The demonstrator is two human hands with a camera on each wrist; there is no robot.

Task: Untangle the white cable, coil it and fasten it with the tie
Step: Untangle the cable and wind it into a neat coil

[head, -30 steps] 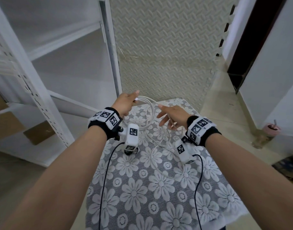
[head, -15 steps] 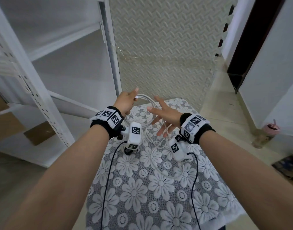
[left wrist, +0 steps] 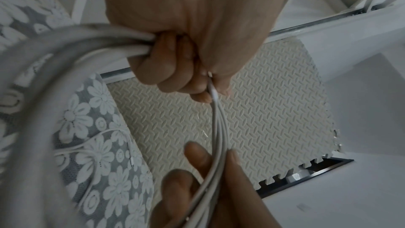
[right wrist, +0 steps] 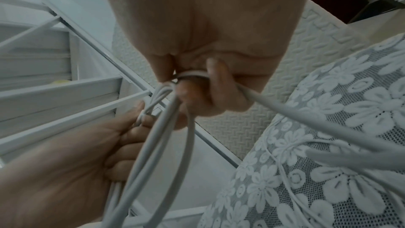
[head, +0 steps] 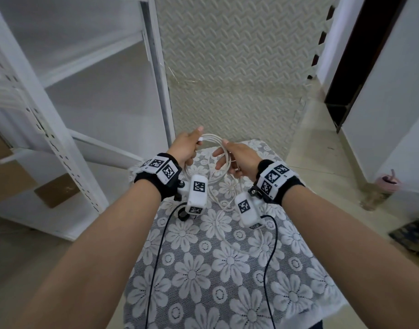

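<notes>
1. Change since half a second ago: right hand [head: 239, 160] brought in from spread fingers to a curl round the strands, now close to left hand [head: 186, 148]; both raised slightly above the cloth [head: 227, 269].
2. Cable [head: 218, 143]: white, several loops gathered in the air between the two hands; remaining slack trailing down onto the cloth, one plug end lying there [left wrist: 132, 159].
3. Left hand, grip: fingers closed round the bundled loops, thumb and forefinger pinching a connector end at the top of the coil.
4. Right hand, grip: fingers [right wrist: 217, 93] curled round the same strands just beside the left, one strand passing across the palm and running off toward the slack.
5. Tie: not identified in any view; possibly hidden in a fist or white against the lace.
6. Step in hand, as judged: coiling, partly done, slack yet to be taken up.
7. Advice for the step: keep the left pinch fixed as the anchor; feed each new turn with the right at matching loop size; lay turns side by side, not crossed; let the cable roll between the fingers to shed twist.
8. Risk, as judged: loops slipping out during a regrip; trailing end snagging on the lace.
9. Surroundings: white shelving [head: 61, 103]; textured mat [head: 227, 67] behind the table.
</notes>
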